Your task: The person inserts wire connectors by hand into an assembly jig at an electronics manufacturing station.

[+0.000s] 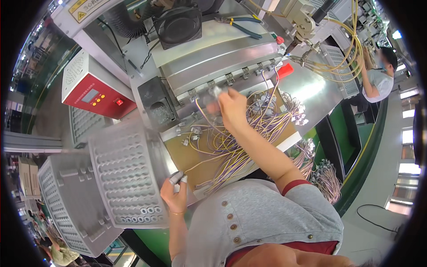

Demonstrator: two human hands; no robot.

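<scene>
"Grey button-front shirt [275,213] up close. Where are the yellow and purple wires [240,160]?"

"Heaped across the tan board [195,165], before the metal fixture [218,62]."

"Left hand [175,198]?"

"Beside the dimpled tray [120,155], thumb and forefinger in white finger cots [183,179], tips close together; I can't tell whether they pinch a wire."

"And the right hand [233,109]?"

"Blurred, near the fixture's clips [229,79], fingers curled; what it grips, if anything, I can't tell."

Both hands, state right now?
Left hand: thumb and finger close together beside the grey tray; grip unclear.
Right hand: fingers curled, blurred; can't tell if it holds anything.
</scene>
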